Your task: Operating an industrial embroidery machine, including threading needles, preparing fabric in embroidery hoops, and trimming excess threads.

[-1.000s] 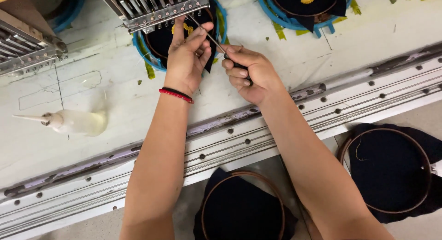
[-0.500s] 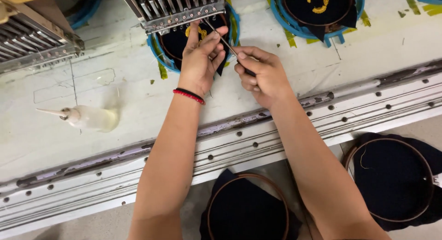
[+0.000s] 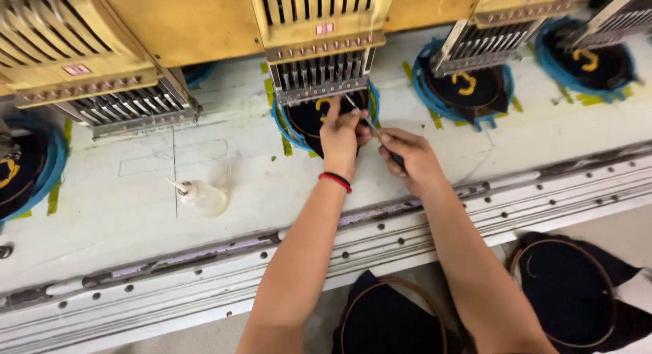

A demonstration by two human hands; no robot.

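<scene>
Dark fabric (image 3: pixel 309 119) in a blue hoop (image 3: pixel 280 126) sits under the middle needle head (image 3: pixel 319 89) on the counter (image 3: pixel 122 211). Left hand (image 3: pixel 339 133) pinches closed at the yellow stitching (image 3: pixel 324 104); right hand (image 3: pixel 411 160) grips a thin tool (image 3: pixel 367 123), tip angled toward the needles. Best kept steady, fingers low, tool clear of needles. Squeeze bottle (image 3: pixel 200 196) lies well apart.
</scene>
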